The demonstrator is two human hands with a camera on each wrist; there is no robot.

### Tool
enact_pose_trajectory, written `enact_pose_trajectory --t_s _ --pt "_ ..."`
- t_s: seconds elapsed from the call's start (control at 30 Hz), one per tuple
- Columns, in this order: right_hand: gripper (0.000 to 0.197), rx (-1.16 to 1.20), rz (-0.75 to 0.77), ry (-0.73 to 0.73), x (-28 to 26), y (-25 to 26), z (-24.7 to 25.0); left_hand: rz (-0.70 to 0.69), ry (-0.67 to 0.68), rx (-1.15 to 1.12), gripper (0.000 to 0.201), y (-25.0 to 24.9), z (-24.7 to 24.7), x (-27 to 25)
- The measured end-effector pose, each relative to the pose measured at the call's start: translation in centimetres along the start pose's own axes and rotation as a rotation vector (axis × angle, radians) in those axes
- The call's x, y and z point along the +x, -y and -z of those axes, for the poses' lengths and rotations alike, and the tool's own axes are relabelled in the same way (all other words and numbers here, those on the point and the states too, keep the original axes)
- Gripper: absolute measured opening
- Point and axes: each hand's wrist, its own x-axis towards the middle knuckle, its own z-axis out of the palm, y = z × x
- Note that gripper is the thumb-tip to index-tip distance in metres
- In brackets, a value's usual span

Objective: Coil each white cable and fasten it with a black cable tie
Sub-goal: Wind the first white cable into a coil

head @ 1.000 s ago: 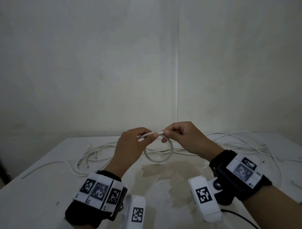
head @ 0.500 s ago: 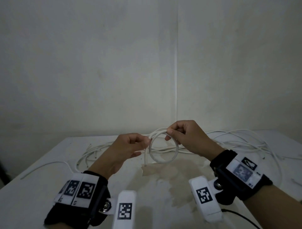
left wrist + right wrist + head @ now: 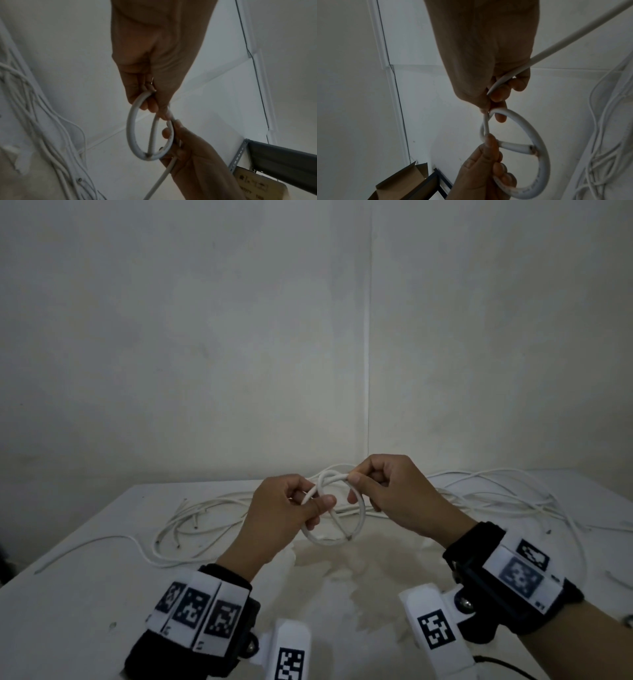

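Between my hands, the left hand (image 3: 284, 508) and right hand (image 3: 387, 491) both pinch the white cable (image 3: 358, 525), so its small loop cannot spring open.

Dim light. Plain pale wall (image 3: 205, 337) with vertical seam (image 3: 368, 354) behind white desk (image 3: 85, 577); brownish stain (image 3: 342, 573) on desk. Dark metal shelf frame (image 3: 281, 152) and cardboard box (image 3: 402, 181) off to side.

The white cable (image 3: 155, 186) runs off the left-wrist view's lower edge.
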Motion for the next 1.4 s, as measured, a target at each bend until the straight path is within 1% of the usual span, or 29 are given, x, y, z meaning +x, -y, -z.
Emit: enact_pose_trajectory --t_s 0.1,0.17,0.37,0.4,0.43,0.47,0.5,0.57,0.6,0.63,0.7,0.77,0.87,0.97,1.03,1.1,1.13,1.2,1.27,1.33,1.4 --pt "0.019 0.026 -0.017 0.003 -0.1 0.1 -0.3 -0.080 -0.126 0.130 0.015 0.4 -0.4 0.0" --pt "0.020 0.014 -0.027 0.010 -0.2 0.0 -0.6 -0.167 -0.210 0.228 0.016 0.8 -0.4 0.1" --pt "0.022 0.068 -0.058 0.018 -0.5 -0.2 -0.7 -0.422 -0.272 0.639 0.020 1.6 -0.2 0.2" --pt "0.022 0.089 -0.064 0.018 -0.6 -0.2 -0.6 -0.457 -0.268 0.650 0.017 1.6 -0.1 0.3" --pt "0.022 0.109 -0.067 0.018 -0.6 -0.3 -0.5 -0.465 -0.252 0.601 0.013 1.6 -0.1 0.4" --pt "0.022 0.122 -0.070 0.015 -0.6 -0.3 -0.4 -0.435 -0.217 0.503 0.012 1.6 0.1 0.5" --pt "0.022 0.130 -0.072 0.011 -0.6 -0.4 -0.3 -0.375 -0.153 0.376 0.011 1.5 0.2 0.5" --pt "0.021 0.139 -0.075 0.003 -0.6 -0.5 0.0 -0.220 0.000 0.125 0.015 1.0 0.1 0.2" --pt "0.020 0.141 -0.073 -0.002 -0.6 -0.5 0.2 -0.167 0.049 0.039 0.016 0.7 -0.1 0.0" --pt "0.020 0.139 -0.073 -0.006 -0.5 -0.6 0.2 -0.140 0.081 0.004 0.016 0.5 -0.2 -0.3" --pt "0.020 0.125 -0.079 -0.006 -0.6 -0.8 0.3 -0.137 0.121 0.068 0.015 0.3 -0.5 -0.7" --pt "0.018 0.115 -0.084 -0.006 -0.7 -0.9 0.3 -0.144 0.136 0.152 0.020 0.3 -0.6 -1.0" --pt "0.017 0.078 -0.063 -0.025 -0.9 -1.0 0.5 -0.204 0.175 0.289 0.029 0.3 -0.4 -1.2" --pt "0.017 0.007 -0.025 -0.023 -0.9 -1.0 0.4 -0.241 0.182 0.326 0.036 0.4 0.1 -1.2" --pt "0.016 -0.006 -0.008 -0.027 -0.8 -1.2 0.4 -0.238 0.197 0.307 0.039 0.5 0.4 -1.2" --pt "0.015 0.014 -0.010 -0.033 -0.7 -1.3 0.5 -0.177 0.232 0.205 0.042 0.2 0.5 -1.3" --pt "0.015 0.021 -0.015 -0.033 -0.7 -1.5 0.5 -0.123 0.263 0.162 0.043 0.1 0.6 -1.3" --pt "0.015 0.025 -0.022 -0.036 -0.6 -1.8 0.5 -0.006 0.369 0.102 0.042 -0.1 0.9 -1.2" --pt "0.016 0.023 -0.020 -0.044 -0.6 -2.1 0.4 0.044 0.461 0.054 0.039 0.0 1.1 -1.1" --pt "0.016 0.019 -0.008 -0.049 -0.4 -2.3 0.3 0.053 0.480 0.028 0.035 0.0 1.2 -0.9" --pt "0.016 0.025 0.005 -0.057 -0.1 -2.3 0.3 0.074 0.452 -0.029 0.034 0.1 1.1 -0.8"
